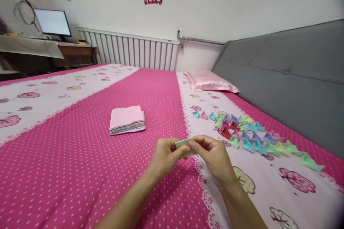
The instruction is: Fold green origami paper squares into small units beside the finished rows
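A small piece of folded light green paper (184,144) is held up above the bed between both hands. My left hand (167,154) grips its left side, thumb in front and fingers behind. At the other side, my right hand (211,150) pinches the paper with the thumb pressed on its face. The fingers behind the paper are partly hidden. Beyond my left hand lies a stack of coloured paper sheets (127,118), pink on top. To the right of my hands, several small folded paper boats (249,146) in many colours stand in loose rows.
The bed (88,157) has a pink dotted and white patterned cover. A pink pillow (211,81) rests near the grey headboard (290,68). At the far side are a white radiator (131,50) and a desk (76,53) with a monitor (52,22).
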Action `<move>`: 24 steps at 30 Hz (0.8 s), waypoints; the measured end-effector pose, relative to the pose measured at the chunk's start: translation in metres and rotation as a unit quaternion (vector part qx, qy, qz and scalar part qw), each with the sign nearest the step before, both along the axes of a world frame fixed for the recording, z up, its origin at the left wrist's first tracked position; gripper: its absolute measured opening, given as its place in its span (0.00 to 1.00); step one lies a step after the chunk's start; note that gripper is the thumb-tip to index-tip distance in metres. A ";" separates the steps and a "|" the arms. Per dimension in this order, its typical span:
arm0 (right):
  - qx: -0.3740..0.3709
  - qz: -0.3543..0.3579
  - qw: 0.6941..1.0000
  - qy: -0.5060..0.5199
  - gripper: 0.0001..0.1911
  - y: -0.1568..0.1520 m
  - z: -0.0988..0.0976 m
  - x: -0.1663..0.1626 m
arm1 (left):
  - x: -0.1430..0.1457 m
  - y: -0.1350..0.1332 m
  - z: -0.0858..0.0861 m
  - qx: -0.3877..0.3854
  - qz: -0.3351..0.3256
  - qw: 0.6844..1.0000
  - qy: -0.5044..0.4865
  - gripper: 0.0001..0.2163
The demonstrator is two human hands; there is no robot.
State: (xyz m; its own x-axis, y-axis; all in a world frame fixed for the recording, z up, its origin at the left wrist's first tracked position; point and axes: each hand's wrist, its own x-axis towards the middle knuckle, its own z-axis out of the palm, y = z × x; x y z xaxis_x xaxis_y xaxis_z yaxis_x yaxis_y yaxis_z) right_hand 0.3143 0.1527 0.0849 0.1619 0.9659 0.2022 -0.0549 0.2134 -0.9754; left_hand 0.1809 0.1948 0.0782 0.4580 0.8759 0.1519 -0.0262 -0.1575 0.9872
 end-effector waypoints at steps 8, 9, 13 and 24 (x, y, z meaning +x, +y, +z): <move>0.043 -0.004 0.999 -0.009 0.05 -0.002 0.001 -0.003 | 0.002 -0.003 0.000 -0.031 -0.014 0.999 -0.021 0.10; 0.045 -0.010 0.999 -0.005 0.05 -0.002 0.001 -0.003 | 0.002 -0.003 0.001 -0.035 -0.018 0.999 -0.024 0.10; 0.054 -0.084 0.995 -0.004 0.06 0.001 -0.001 -0.001 | 0.003 -0.003 0.000 -0.070 -0.051 0.996 -0.034 0.08; 0.048 -0.127 0.990 0.039 0.08 0.001 -0.001 -0.001 | 0.005 -0.008 0.002 -0.137 -0.073 0.986 -0.057 0.13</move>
State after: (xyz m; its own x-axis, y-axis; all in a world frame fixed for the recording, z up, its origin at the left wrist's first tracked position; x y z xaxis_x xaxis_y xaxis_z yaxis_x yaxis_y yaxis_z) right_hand 0.3133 0.1541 0.0836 0.4167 0.8688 0.2675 -0.0624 0.3209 -0.9450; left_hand 0.1854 0.1872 0.0807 0.5760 0.8171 -0.0243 -0.1422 0.1294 0.9813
